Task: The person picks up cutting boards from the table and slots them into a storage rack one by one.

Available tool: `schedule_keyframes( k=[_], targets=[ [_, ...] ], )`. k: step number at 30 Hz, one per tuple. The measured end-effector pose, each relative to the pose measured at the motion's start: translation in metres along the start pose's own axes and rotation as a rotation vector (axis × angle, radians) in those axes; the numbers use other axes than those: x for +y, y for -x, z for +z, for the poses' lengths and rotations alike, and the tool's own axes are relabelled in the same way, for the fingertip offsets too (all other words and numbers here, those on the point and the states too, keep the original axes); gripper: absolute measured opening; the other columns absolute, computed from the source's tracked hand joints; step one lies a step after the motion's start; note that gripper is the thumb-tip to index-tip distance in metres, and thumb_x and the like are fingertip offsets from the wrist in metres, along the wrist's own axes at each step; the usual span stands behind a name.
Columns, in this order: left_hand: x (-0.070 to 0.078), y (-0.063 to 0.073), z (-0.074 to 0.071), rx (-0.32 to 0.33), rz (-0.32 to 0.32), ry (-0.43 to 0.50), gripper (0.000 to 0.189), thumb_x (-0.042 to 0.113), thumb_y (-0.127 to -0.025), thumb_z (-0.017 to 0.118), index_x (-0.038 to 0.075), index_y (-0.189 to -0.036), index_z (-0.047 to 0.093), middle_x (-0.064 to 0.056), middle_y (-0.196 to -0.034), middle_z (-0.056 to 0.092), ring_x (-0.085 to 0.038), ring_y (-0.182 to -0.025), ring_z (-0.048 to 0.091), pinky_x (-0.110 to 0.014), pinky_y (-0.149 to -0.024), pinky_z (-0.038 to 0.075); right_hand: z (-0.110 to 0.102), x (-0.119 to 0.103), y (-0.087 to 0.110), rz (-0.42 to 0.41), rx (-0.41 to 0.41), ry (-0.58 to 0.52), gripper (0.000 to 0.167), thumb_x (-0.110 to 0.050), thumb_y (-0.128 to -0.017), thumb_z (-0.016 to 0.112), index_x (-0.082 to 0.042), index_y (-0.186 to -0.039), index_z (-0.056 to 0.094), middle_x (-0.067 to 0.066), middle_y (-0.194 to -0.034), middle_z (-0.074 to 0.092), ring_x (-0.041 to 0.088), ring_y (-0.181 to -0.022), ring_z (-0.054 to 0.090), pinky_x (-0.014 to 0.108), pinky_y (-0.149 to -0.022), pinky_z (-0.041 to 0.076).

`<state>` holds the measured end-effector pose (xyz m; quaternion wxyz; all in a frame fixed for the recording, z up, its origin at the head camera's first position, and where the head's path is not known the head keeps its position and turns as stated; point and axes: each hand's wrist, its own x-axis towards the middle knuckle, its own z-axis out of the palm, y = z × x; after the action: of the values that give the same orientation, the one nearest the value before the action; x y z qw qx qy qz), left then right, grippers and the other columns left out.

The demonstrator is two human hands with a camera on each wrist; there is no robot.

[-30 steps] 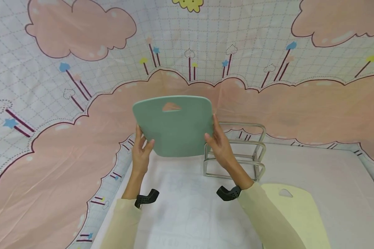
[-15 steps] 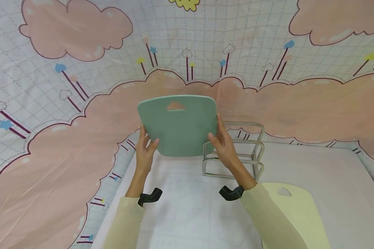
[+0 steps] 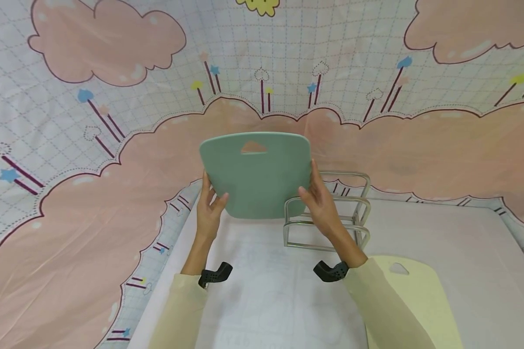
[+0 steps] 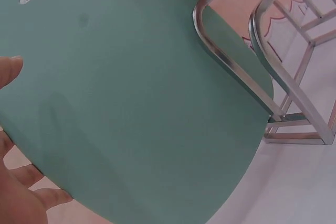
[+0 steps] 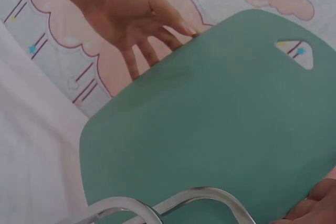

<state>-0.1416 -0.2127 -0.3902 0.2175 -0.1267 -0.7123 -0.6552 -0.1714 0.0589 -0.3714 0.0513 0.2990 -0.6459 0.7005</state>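
Both hands hold a green cutting board upright by its side edges, its triangular handle slot at the top. My left hand grips the left edge, thumb on the near face and fingers behind. On the opposite edge, my right hand grips in the same way. The left end of a silver wire rack overlaps the board's lower right corner in the head view. Seen from the left wrist, the rack's bent bars pass in front of the board. Fingers of the left hand reach its edge in the right wrist view.
A pale yellow cutting board lies on the white table at the lower right, partly covered by the right sleeve. Behind the table hangs a cloth printed with pink clouds. Each wrist wears a black camera mount.
Both hands have carried the green cutting board to the right, so its lower right corner now lies behind the rack's left end. The rack and yellow board stay in place.
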Motion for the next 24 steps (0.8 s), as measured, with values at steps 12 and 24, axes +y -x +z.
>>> schedule_keyframes(
  k=[12,24],
  targets=[
    [-0.001,-0.003,0.008,-0.021,-0.002,-0.019,0.079,-0.005,-0.093,0.053,0.009,-0.154,0.005,-0.009,-0.159,0.005,-0.038,-0.138,0.024,-0.056,-0.109,0.022,-0.008,-0.008,0.006,0.011,0.014,0.103,0.070,-0.006,-0.100,0.046,-0.002,-0.152,0.000,0.015,-0.158,0.002,0.033,-0.142,0.014,0.055,-0.110,0.019],
    [0.000,-0.006,0.018,-0.053,-0.019,-0.020,0.080,-0.006,-0.093,0.053,0.005,-0.153,0.002,-0.014,-0.159,0.003,-0.039,-0.138,0.022,-0.056,-0.110,0.018,-0.018,-0.009,0.009,0.021,0.028,0.149,0.073,-0.017,-0.101,0.049,0.001,-0.151,0.000,0.015,-0.158,0.002,0.032,-0.142,0.014,0.053,-0.110,0.019]
  ],
)
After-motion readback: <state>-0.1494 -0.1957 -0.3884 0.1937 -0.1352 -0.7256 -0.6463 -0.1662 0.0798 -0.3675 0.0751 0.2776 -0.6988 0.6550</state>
